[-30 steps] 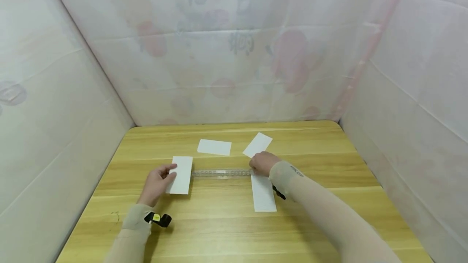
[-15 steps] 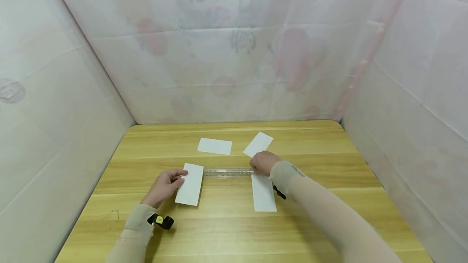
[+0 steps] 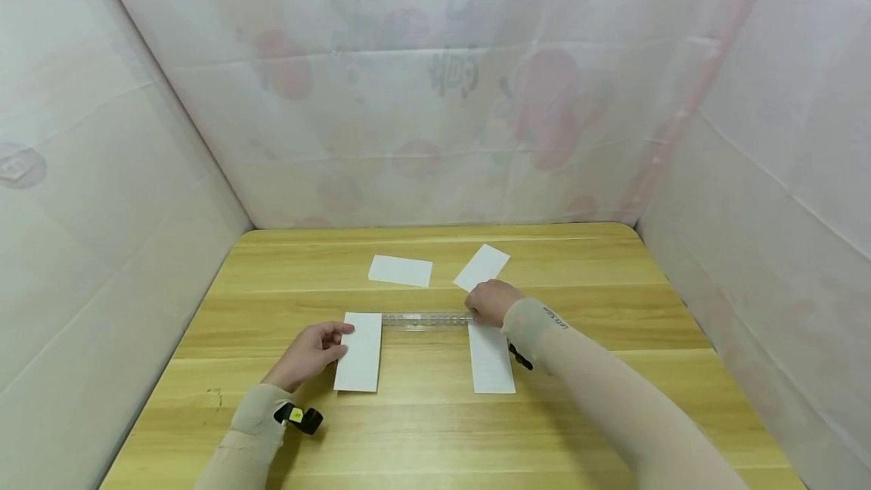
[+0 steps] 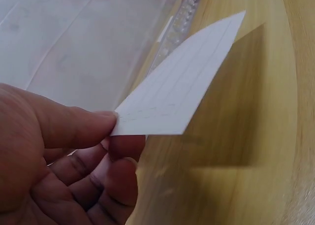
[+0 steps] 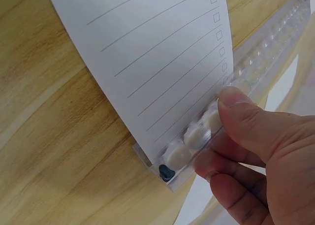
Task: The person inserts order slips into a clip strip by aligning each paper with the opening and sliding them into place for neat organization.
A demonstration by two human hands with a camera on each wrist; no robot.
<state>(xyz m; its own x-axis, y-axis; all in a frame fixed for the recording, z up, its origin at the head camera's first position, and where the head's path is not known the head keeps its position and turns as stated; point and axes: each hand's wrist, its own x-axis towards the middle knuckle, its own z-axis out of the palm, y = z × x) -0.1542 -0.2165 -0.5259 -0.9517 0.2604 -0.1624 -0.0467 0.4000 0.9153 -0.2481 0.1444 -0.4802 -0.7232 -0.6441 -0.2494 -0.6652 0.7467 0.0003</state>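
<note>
A clear plastic ticket rail (image 3: 425, 321) with a row of whitish balls inside lies crosswise on the table. My right hand (image 3: 494, 301) grips its right end, thumb on top and fingers at the far edge, as the right wrist view shows. One end of a lined paper slip (image 5: 157, 57) with small checkboxes sits in the rail there. Near the rail's left end, my left hand (image 3: 302, 358) pinches another white slip (image 3: 359, 354) between thumb and fingers. In the left wrist view this slip (image 4: 182, 82) bends slightly above the table, casting a shadow; whether its far end touches the rail is unclear.
Two more white slips lie behind the rail: one at the back left (image 3: 400, 271), and one at the back right (image 3: 481, 267), partly behind my right hand. Pale printed curtains (image 3: 422, 134) hang around the back and sides of the wooden table (image 3: 422, 429).
My left hand has brought its slip rightward and nearer to me, in front of the rail's left end. The slip tilted, then straightened. The right hand stays in place on the rail.
</note>
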